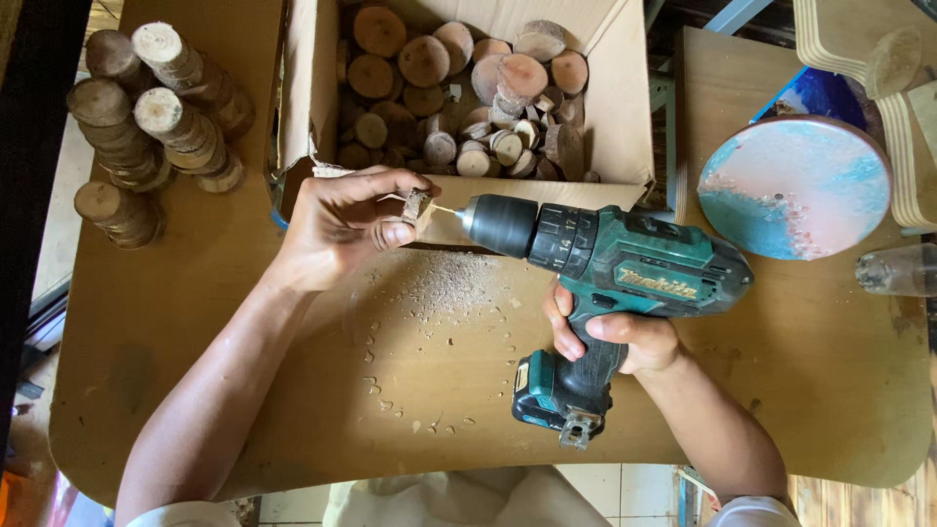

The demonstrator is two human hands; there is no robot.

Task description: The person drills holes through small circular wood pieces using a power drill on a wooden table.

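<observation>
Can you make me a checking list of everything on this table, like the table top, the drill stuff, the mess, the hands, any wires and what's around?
Surface: wooden table, dusted with sawdust and small chips.
Job's things: small wood slice pinched in the left hand; teal cordless drill gripped by the right hand, bit touching the slice.
Clutter: cardboard box of wood slices; stacks of wood slices at left; round pink-and-blue disc; clear bottle lying at right.
Fingers: left fingers closed on the slice; right ones wrapped around the drill handle.
Cables: nothing seen.
Surroundings: plywood pieces at upper right.
</observation>
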